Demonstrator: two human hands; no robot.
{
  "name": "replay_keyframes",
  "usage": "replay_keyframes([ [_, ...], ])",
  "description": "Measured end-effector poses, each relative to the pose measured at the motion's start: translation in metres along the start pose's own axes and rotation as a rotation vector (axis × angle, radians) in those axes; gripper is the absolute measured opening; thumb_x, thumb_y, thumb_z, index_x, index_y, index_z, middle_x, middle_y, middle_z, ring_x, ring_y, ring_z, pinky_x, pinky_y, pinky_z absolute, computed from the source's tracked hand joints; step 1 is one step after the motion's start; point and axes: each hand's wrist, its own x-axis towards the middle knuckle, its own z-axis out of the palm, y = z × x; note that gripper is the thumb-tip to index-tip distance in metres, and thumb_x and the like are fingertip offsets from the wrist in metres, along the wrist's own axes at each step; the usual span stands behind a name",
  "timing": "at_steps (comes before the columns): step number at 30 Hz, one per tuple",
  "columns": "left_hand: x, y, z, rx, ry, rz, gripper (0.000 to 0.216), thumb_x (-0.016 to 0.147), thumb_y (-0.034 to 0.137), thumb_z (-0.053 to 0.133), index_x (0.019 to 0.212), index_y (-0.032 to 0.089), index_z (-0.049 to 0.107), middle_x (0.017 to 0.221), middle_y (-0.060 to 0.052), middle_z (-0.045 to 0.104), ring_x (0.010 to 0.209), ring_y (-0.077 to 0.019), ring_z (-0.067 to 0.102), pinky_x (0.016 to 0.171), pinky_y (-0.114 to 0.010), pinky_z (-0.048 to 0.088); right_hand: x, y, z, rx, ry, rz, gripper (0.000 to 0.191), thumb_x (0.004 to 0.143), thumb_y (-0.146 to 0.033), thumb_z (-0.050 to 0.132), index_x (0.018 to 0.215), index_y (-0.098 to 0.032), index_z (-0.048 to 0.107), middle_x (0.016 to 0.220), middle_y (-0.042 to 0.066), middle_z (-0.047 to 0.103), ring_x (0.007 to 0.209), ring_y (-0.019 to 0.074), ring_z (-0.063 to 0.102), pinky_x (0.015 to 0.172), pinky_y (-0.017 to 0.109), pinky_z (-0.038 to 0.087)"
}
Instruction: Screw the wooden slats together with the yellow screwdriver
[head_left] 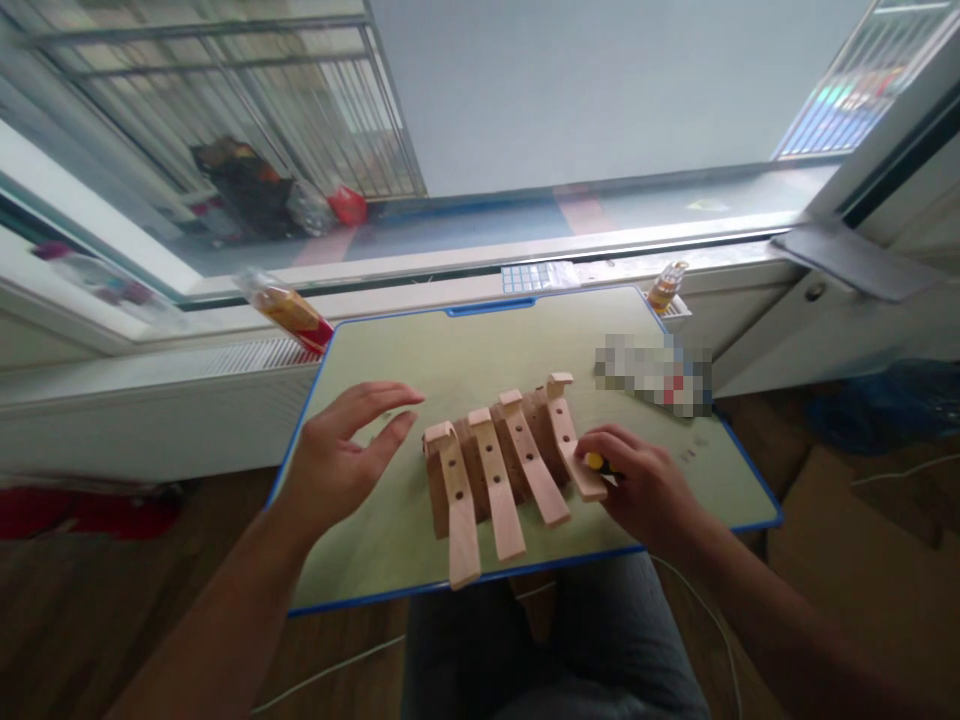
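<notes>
Several pale wooden hook-shaped pieces point(488, 470) lie side by side across a darker brown wooden block point(441, 508). Each has two dark holes and a curved far end. My left hand point(337, 450) hovers left of them, thumb and fingers apart, holding nothing. On the right, my right hand point(637, 470) is closed around a tool with a yellow-and-black end point(598, 462); the fingers hide most of it, so its kind is unclear. That hand is right beside the rightmost wooden piece point(566, 438), which sits at a slant; whether they touch is hard to tell.
A small blue-edged table point(390, 350) holds the work, with a blurred-out packet point(652, 375) at its right. A drink bottle point(289, 312) stands beyond the left corner, a smaller bottle point(666, 288) beyond the right. A window sill point(405, 298) runs behind.
</notes>
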Motion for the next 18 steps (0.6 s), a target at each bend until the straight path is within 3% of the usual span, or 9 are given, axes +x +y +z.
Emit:
replay_keyframes([
  [5, -0.039, -0.008, 0.03, -0.054, -0.119, -0.167, 0.057, 0.088, 0.047, 0.083, 0.14, 0.031, 0.065, 0.14, -0.004, 0.071, 0.131, -0.0274, 0.066, 0.118, -0.046, 0.051, 0.009, 0.009, 0.007, -0.03, -0.047, -0.045, 0.045, 0.078, -0.001, 0.063, 0.113, -0.03, 0.066, 0.13, 0.003, 0.073, 0.106, 0.0192, 0.073, 0.089, 0.029, 0.052],
  [10, -0.033, -0.02, 0.051, -0.161, -0.04, -0.269, 0.028, 0.101, 0.041, 0.068, 0.126, 0.031, 0.074, 0.128, -0.002, 0.078, 0.12, -0.0228, 0.073, 0.113, -0.042, 0.056, 0.016, 0.007, 0.014, -0.039, -0.045, -0.041, 0.041, 0.081, -0.003, 0.062, 0.113, -0.029, 0.065, 0.142, 0.007, 0.069, 0.112, 0.0216, 0.074, 0.09, 0.032, 0.055],
  [18, -0.022, -0.038, 0.05, -0.194, -0.066, -0.28, 0.027, 0.102, 0.041, 0.066, 0.124, 0.032, 0.077, 0.124, -0.004, 0.08, 0.116, -0.0264, 0.075, 0.11, -0.048, 0.059, 0.022, 0.0, 0.022, -0.044, -0.106, -0.029, 0.041, 0.078, -0.002, 0.062, 0.109, -0.029, 0.065, 0.147, 0.008, 0.067, 0.112, 0.0224, 0.075, 0.084, 0.031, 0.058],
])
